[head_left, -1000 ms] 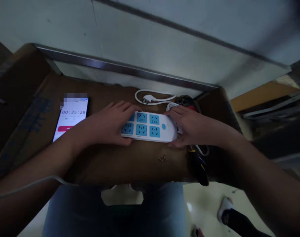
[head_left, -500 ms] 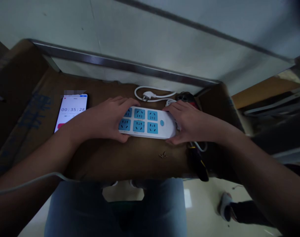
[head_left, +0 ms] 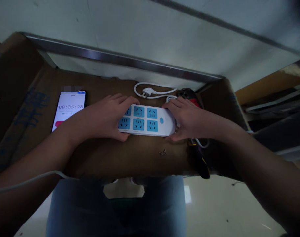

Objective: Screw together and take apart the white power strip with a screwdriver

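A white power strip with blue sockets lies level over the brown cardboard surface. My left hand grips its left end, fingers over the far edge and thumb at the near edge. Around the right end, beside the round blue button, my right hand is closed in the same way. Behind the strip lies its white cable with a plug. Several small screws sit in front of the strip. My palms hide both ends of the strip.
A phone showing a timer lies at the left. A red and black tool is behind my right hand, and a black and yellow handle lies at the right front. Cardboard walls rise at both sides.
The view has shifted slightly. Both hands keep their hold on the power strip. A person's foot and leg, seen earlier at the lower right, are out of view.
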A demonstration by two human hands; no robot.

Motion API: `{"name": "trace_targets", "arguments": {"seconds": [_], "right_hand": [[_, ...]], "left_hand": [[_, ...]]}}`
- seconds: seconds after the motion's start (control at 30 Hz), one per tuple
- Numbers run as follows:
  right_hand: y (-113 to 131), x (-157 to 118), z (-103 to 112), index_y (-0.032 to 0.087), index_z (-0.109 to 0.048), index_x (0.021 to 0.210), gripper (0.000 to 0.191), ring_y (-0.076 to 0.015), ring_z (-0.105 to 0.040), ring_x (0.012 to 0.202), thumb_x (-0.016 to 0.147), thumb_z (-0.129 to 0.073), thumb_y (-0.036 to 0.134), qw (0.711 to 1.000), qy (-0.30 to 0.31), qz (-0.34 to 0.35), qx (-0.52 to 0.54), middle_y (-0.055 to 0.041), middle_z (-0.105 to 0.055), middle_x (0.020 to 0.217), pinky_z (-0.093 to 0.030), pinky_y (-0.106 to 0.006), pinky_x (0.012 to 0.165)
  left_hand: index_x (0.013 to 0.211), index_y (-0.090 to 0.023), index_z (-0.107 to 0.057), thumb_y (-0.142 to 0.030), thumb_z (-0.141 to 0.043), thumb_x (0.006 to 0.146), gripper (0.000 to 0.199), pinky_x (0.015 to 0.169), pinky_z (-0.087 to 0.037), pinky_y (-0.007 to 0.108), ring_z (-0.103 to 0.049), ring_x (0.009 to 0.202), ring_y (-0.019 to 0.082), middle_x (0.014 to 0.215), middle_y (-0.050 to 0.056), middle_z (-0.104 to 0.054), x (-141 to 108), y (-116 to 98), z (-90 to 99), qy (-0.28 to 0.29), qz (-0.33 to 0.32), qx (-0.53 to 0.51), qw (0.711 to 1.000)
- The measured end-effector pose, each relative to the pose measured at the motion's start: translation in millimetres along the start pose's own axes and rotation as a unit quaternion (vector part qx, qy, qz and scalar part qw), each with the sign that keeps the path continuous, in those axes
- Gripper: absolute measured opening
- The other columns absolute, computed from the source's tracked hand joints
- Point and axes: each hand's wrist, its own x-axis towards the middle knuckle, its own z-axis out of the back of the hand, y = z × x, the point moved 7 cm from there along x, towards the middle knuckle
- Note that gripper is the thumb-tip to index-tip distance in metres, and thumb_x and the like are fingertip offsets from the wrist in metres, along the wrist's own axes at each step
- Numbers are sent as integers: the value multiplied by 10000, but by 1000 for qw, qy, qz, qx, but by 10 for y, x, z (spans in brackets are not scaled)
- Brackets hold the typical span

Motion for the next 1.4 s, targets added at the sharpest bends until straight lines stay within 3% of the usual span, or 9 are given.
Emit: {"name": "trace_targets", "arguments": {"seconds": [0.37,0.57,0.83,1.07,1.17,1.4], "right_hand": [[25,3,30,164,-552,1460,1004,-304,-481,1316,629,-850,644,999,27,-25,16,-133,-512,1404,-414,-564,1238],[32,-8,31,158,-517,1519,1001,-315,-487,1342,691,-802,646,1000,26,-1,17,-147,-511,1423,-407,-577,1250],[68,-63,54,134,-304,1693,1090,-315,-410,1492,813,-719,623,997,32,52,52,-161,-409,1568,-380,-547,1325],[88,-65,109,235,-357,1657,1050,-278,-451,1463,776,-768,631,995,17,36,92,-101,-457,1534,-418,-518,1301],[115,-55,96,227,-407,1607,1005,-266,-471,1442,744,-802,559,995,7,29,97,-104,-464,1511,-459,-490,1269],[127,-50,107,217,-370,1596,1022,-236,-510,1398,742,-809,563,993,8,33,112,-110,-415,1546,-509,-451,1230]], "left_hand": [[1478,-202,-483,-447,-762,760,809,1136,-494,441,-624,1305,328,1429,109,-626,-14,34,52,16,17,-32,999],[1485,-245,-481,-478,-758,760,811,1102,-501,423,-637,1296,330,1441,96,-632,-3,71,32,20,28,-43,998],[1497,-275,-484,-517,-740,766,811,1143,-473,478,-626,1330,366,1463,97,-637,10,79,-7,20,28,-41,999],[1489,-224,-474,-478,-719,804,771,1057,-523,459,-663,1266,350,1452,120,-648,-14,68,31,27,31,-32,999],[1462,-237,-494,-477,-742,769,775,1019,-532,453,-678,1225,352,1431,109,-658,-15,65,47,17,25,-16,999],[1487,-271,-461,-502,-719,799,771,1006,-529,424,-686,1209,328,1409,76,-666,-38,59,78,4,16,-17,1000]]}}
